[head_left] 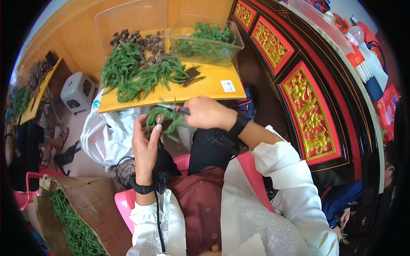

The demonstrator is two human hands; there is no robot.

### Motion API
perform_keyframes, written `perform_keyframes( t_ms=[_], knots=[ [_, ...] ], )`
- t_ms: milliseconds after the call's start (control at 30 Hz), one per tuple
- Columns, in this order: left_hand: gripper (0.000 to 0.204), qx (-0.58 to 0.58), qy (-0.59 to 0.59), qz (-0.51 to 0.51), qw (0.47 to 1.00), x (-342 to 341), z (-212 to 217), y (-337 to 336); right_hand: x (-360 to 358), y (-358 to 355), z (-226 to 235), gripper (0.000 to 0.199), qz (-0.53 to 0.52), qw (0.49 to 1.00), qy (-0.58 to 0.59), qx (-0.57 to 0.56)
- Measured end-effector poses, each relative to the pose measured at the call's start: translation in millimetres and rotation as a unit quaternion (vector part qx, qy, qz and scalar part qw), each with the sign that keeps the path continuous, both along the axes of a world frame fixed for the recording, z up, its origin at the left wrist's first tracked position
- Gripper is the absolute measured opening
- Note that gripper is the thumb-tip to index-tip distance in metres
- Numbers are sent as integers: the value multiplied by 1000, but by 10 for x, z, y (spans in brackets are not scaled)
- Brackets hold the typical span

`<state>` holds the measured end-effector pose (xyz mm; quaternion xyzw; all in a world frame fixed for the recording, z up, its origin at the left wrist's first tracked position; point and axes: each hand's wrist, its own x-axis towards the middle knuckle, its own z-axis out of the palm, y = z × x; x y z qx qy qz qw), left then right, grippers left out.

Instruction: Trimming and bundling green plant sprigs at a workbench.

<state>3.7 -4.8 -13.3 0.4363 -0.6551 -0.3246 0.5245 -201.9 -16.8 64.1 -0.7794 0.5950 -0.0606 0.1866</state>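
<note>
Green sprig [174, 124] is at the front edge of the table [215, 92], in front of the torso; it sits just beyond and right of the left thumb tip. Left hand [146, 143] is the nearer one, thumb and fingers closed around the sprig's left part; exact pinch point is hidden by needles, can't tell. Sprig is curved, so no single straight axis; the loose part bends right and toward the body. Right hand [207, 112] has its fingers wrapped on the dark-and-red handle of a metal-tipped hand tool [168, 106]. Tool's long axis runs roughly left-right, tip pointing left, crossing the sprig's far side; contact between tip and sprig can't be confirmed, nor whether its jaws are open. Containers: clear plastic box [234, 54] on the table's far right holds loose greenery [209, 32]. Cardboard box [96, 198], low left beside the pink chair [124, 208], has more green sprigs [74, 219] showing through its open top. White plastic bag [106, 138] is below the table's left end, contents not readable. Loose on the table: green pile [121, 70], pinecones [136, 42] behind it, thin brown stems [191, 77] to its right.
</note>
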Motion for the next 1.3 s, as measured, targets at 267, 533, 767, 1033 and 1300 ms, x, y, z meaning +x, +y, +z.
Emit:
perform_keyframes(
  t_ms=[267, 533, 767, 1033, 1300],
  knots=[
    [45, 63, 92, -23, 994, -23, 126, 7, -932, -1460, 885, 55, -248, 951, -161, -89],
    [47, 80, 87, -20, 993, 76, 67, 51, -1084, -1212, 115, 51, -281, 936, -199, -69],
    [45, 76, 86, -30, 993, -11, 76, 25, -1249, -874, -649, 62, -321, 937, -42, -129],
    [44, 106, 41, -28, 993, -7, -17, -48, -1032, -824, -847, 46, -360, 920, -15, -154],
    [29, 192, 15, -122, 974, -147, -125, -256, -1119, -903, -983, 45, -285, 911, -21, -296]
  ],
)
